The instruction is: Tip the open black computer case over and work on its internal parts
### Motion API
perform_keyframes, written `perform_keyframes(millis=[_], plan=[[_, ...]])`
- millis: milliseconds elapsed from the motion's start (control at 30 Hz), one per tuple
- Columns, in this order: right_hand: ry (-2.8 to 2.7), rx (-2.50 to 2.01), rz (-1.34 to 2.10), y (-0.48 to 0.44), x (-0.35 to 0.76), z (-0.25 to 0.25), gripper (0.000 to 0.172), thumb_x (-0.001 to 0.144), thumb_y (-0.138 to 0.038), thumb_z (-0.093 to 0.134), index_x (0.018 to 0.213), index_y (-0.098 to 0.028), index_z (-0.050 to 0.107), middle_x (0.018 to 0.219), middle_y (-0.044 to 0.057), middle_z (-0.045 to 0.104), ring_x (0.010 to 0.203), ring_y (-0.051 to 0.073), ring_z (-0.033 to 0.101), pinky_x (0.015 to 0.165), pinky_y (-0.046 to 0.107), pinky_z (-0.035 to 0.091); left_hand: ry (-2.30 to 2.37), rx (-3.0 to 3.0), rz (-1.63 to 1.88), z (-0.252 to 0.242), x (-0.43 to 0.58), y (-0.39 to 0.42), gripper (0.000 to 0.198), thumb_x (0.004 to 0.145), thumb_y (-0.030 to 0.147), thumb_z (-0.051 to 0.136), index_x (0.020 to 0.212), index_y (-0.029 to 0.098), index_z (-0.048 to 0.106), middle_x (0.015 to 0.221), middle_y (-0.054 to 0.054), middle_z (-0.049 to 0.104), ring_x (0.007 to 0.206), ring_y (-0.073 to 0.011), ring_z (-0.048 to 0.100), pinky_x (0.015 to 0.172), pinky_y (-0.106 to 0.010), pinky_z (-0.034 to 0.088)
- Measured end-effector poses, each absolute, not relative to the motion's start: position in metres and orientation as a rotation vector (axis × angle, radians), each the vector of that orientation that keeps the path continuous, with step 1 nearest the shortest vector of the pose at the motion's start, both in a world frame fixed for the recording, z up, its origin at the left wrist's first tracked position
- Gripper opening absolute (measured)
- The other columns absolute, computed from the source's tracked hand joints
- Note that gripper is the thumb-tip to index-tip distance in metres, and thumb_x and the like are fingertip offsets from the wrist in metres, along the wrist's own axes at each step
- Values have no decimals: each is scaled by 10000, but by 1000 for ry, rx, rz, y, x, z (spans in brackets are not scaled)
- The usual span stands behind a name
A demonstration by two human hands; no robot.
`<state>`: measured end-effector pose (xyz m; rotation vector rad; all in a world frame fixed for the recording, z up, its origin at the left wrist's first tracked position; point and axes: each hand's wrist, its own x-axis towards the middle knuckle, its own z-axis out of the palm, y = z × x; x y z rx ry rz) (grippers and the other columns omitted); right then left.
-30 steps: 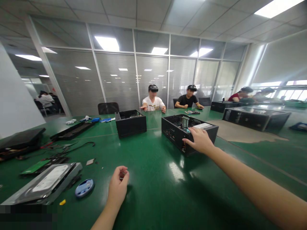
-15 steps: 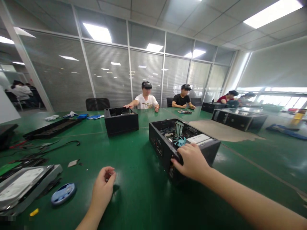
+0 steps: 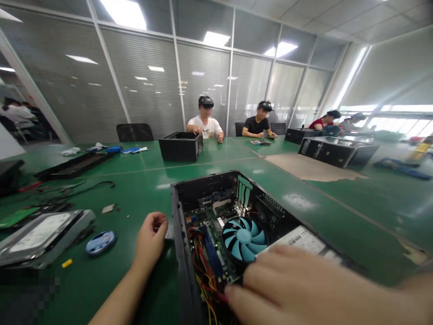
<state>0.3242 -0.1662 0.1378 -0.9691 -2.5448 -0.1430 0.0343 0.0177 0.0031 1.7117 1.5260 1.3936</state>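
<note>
An uncovered black computer case [image 3: 177, 216] stands close in front of me, its inside facing up. Inside it are a turquoise fan [image 3: 244, 236], a circuit board and a bundle of coloured wires [image 3: 204, 266]. A white-labelled metal box [image 3: 297, 241] lies at its right side. My right hand [image 3: 280, 284], smeared by motion, is over the near right part of the case, its thumb near the wires. Whether it grips anything cannot be made out. My left hand [image 3: 152, 234] is beside the left wall, fingers curled closed; what they hold, if anything, is hidden.
To the left lie a hard drive [image 3: 47, 239], a blue round piece [image 3: 100, 243], a yellow bit [image 3: 67, 263] and loose cables [image 3: 84, 189]. Across the table, a person [image 3: 205, 119] touches another black case [image 3: 181, 146]. Cardboard [image 3: 314, 167] lies at the right.
The computer case is closer to me and turned. My right hand has come nearer with it and no longer visibly grips its edge. The far person's case has shifted right.
</note>
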Motion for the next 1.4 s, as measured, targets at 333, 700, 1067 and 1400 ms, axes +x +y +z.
perform_keyframes(millis=[333, 700, 1067, 1400], plan=[[-3046, -1456, -478, 68, 328, 145, 323, 806, -301, 669, 1076, -123, 678, 1068, 154, 703, 963, 296, 679, 776, 365, 521, 1511, 1696, 1412, -3, 32, 22, 223, 783, 382, 585, 920, 208, 563, 807, -9, 613, 705, -173, 578, 633, -270, 456], [-3053, -1420, -496, 97, 325, 113, 165, 815, -115, 596, 927, -137, 715, 966, 138, 732, 875, 287, 701, 724, 346, 519, 1476, 1640, 1371, -5, 36, 26, 221, 759, 387, 593, 885, 208, 564, 786, -3, 603, 699, -167, 559, 627, -261, 440], [-2871, -1314, -358, 85, 327, 127, 219, 914, -275, 544, 1009, -170, 710, 1022, 98, 708, 962, 240, 661, 830, 304, 481, 1493, 1628, 1368, -1, 37, 23, 219, 740, 381, 596, 875, 211, 566, 784, 0, 599, 689, -168, 550, 622, -264, 434], [-3078, -1507, -458, 81, 306, 110, 242, 840, -60, 534, 939, -102, 750, 925, 192, 732, 891, 272, 709, 798, 366, 528, 1483, 1626, 1365, -2, 37, 25, 214, 759, 378, 591, 888, 207, 577, 790, 4, 596, 695, -166, 544, 634, -265, 430]])
